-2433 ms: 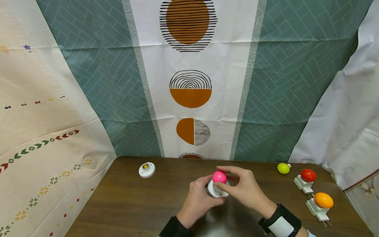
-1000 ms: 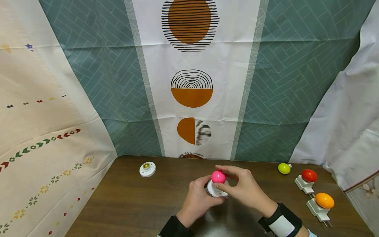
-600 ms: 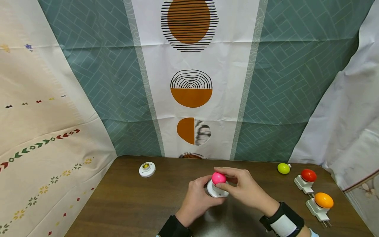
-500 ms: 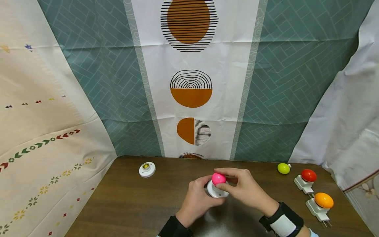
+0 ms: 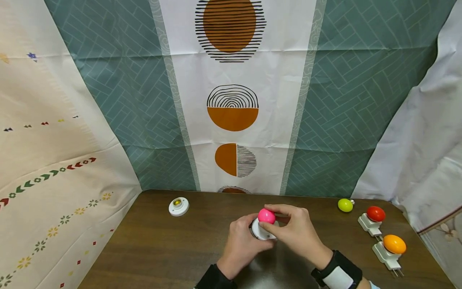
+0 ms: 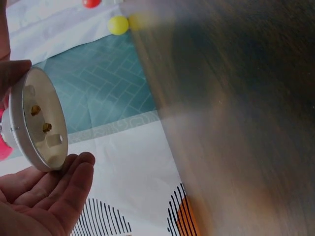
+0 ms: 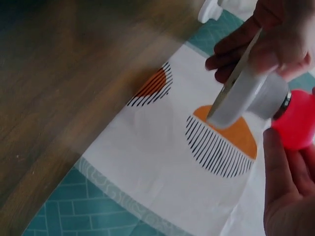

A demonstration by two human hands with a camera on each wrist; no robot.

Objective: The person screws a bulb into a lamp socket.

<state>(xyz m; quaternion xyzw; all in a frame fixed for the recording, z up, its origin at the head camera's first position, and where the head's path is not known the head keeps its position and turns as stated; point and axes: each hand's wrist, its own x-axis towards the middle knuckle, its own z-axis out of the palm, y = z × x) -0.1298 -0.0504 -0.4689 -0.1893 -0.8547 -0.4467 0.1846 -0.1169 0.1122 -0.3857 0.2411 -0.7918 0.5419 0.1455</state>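
My left hand [image 5: 240, 243] grips a white round lamp holder [image 5: 262, 233] by its base, raised over the table. A pink light bulb [image 5: 266, 216] sits in the holder's mouth, and my right hand [image 5: 294, 228] pinches it between thumb and fingers. The right wrist view shows the bulb [image 7: 295, 120] with a thin band of its metal thread [image 7: 282, 105] outside the socket. Facing the left wrist camera is the hollow underside of the lamp holder [image 6: 47, 118], with two brass screws inside.
A second white lamp holder [image 5: 179, 206], without a bulb, stands at the back left of the brown table [image 5: 162, 249]. On the right lie a yellow-green bulb [image 5: 345, 205], a red bulb [image 5: 376, 214] and an orange bulb [image 5: 394, 244], the last two in white plug adapters [image 5: 386, 257]. Patterned cloth hangs behind.
The right wrist has swung slightly left and down, and the right thumb has shifted left across the pink bulb's base. The left hand and lamp holder stay almost in place.
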